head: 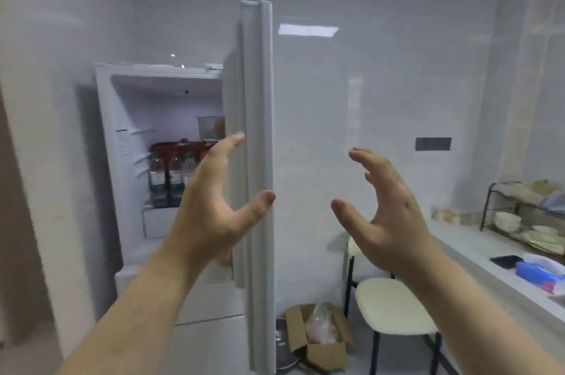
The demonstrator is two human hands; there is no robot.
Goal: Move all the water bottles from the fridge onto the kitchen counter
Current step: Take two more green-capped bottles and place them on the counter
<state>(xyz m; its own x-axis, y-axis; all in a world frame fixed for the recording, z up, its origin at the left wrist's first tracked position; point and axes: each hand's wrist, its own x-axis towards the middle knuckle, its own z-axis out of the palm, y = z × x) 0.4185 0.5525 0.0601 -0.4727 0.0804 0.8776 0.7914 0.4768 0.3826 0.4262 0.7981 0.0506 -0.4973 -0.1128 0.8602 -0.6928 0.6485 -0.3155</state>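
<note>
Inside, clear water bottles [171, 172] with pale labels stand upright in a row on a fridge [128, 117] shelf. Left grip [214, 206] is spread wide, thumb against the door [260, 130] edge; right grip [385, 215] is spread, holding nothing

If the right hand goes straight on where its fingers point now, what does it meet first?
Probably the open fridge door, on its outer side: the right hand points up and left toward it. Depth is unclear, so this is a guess.
</note>
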